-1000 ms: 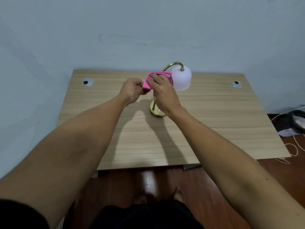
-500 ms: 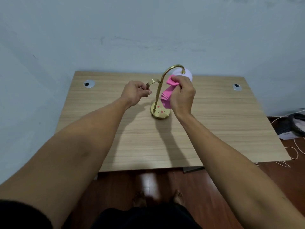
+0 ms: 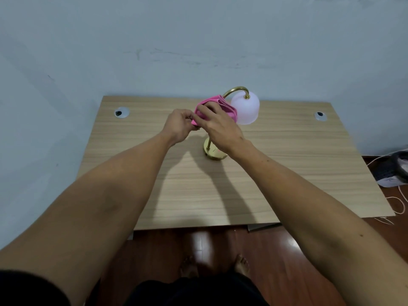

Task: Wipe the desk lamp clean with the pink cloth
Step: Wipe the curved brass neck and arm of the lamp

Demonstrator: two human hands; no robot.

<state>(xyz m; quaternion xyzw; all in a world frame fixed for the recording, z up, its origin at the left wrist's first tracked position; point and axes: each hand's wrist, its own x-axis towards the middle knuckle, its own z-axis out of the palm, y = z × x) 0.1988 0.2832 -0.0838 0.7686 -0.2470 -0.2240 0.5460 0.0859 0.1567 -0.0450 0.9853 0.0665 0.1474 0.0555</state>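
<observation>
1. The desk lamp (image 3: 239, 102) stands upright on the wooden counter (image 3: 287, 168), toward its far edge; its round brass base (image 3: 213, 153) sits near the middle, and the curved brass neck arches over to a pale, frosted shade (image 3: 246, 110) hanging at about 1 o'clock from the base.
2. The pink cloth (image 3: 223, 107) is bunched against the upper part of the neck, just at 9 o'clock from the shade and touching or nearly touching it.
3. The right hand (image 3: 217, 127) lies on top of the cloth, its fingers curled closed over the pink folds and pressing them to the neck; the stem itself is hidden under hand and cloth.
4. The left hand (image 3: 180, 125) is at 9 o'clock from the right hand, touching it, with fingers narrowly pinched on the cloth's lower left corner; whether it also grips the lamp cannot be told.
5. Two round cable holes are set in the counter, one (image 3: 121, 112) at the far left and one (image 3: 320, 116) at the far right.
</observation>
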